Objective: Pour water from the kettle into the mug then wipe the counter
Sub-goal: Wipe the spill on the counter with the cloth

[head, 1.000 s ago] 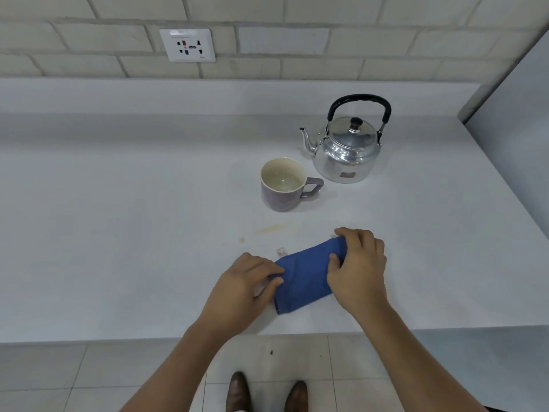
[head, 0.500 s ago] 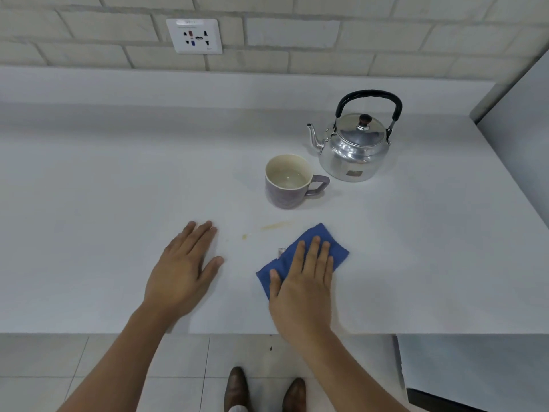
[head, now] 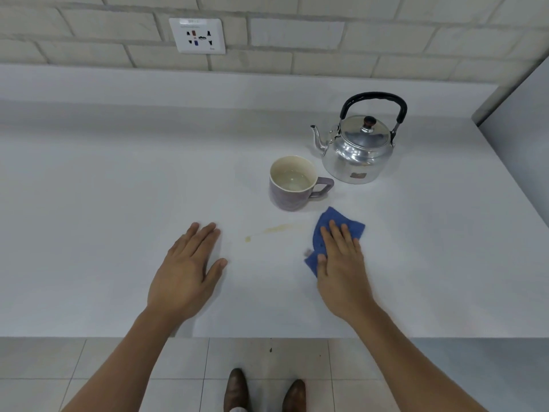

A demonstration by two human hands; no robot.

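Observation:
A shiny metal kettle (head: pixel 358 153) with a black handle stands upright at the back right of the white counter (head: pixel 104 203). In front of it, to its left, is a purple mug (head: pixel 289 185) with water inside, its handle pointing right. A yellowish streak of spill (head: pixel 277 229) lies on the counter below the mug. My right hand (head: pixel 341 260) presses flat on a blue cloth (head: pixel 326 224), just right of the spill. My left hand (head: pixel 187 275) rests flat on the counter with fingers spread, holding nothing.
A wall socket (head: pixel 196 35) sits on the brick wall behind. A grey panel (head: pixel 523 138) borders the counter on the right. The counter's front edge runs just under my wrists, with tiled floor and my shoes (head: pixel 264 391) below.
Both hands first gripped the folded cloth together. My left hand let go and moved left to lie flat. My right hand pushed the cloth to the right and farther away, toward the mug.

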